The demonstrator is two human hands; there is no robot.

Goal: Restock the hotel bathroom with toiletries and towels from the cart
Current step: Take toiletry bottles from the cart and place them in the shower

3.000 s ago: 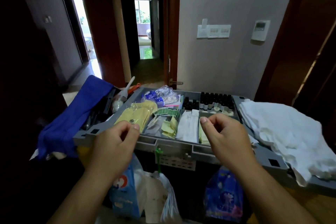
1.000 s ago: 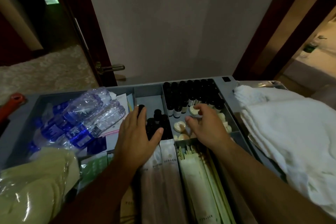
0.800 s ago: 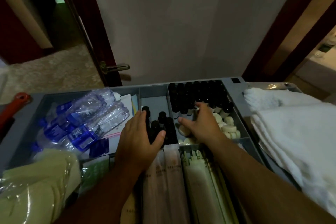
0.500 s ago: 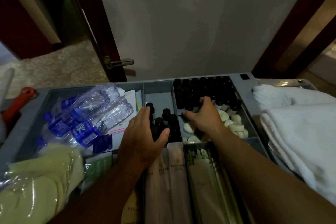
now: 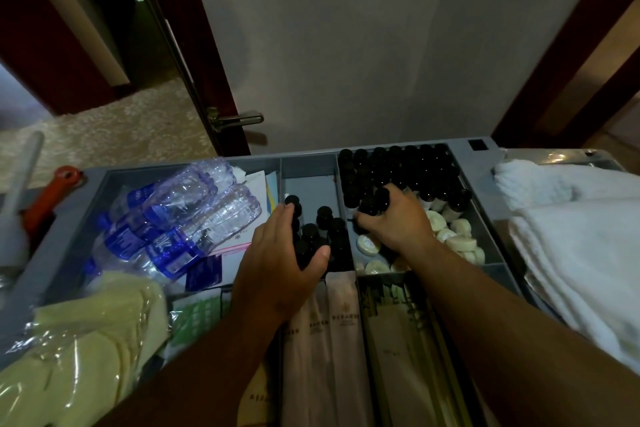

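Where the right hand (image 5: pixel 394 224) sits in the back right compartment of the tray (image 5: pixel 304 152), its fingers (image 5: pixel 367 218) are curled round two dark-capped bottles (image 5: pixel 375 199), whose caps poke out above the hand. They are at the near edge of the packed rows (image 5: pixel 398 166) of the same kind, which fill the far part of that compartment. Just beside the wrist, in the nearer part, lie small round soaps (image 5: pixel 457 239).

The left hand (image 5: pixel 280 260) lies over the middle back compartment. Its fingers (image 5: pixel 277 222) are stretched forward and close together, with the thumb spread to the right, and they rest on a loose cluster (image 5: pixel 323 217) of dark bottles. One fingertip touches a cap at the far left of the cluster. I cannot tell whether anything is gripped underneath the palm.

Under both forearms, the front compartments hold long pale packets (image 5: pixel 341 340) and greenish ones (image 5: pixel 398 340), laid lengthwise. To the left of the hands, water bottles (image 5: pixel 180 215) are piled on some papers. Nearer me on that side is a plastic-wrapped bundle of yellow cloths (image 5: pixel 86 340). Folded white towels (image 5: pixel 581 246) are stacked on the cart to the right of the tray. A red handle (image 5: pixel 52 194) shows past the tray's left end. Behind the cart is a plain wall and a dark door with a metal lever (image 5: pixel 239 120).
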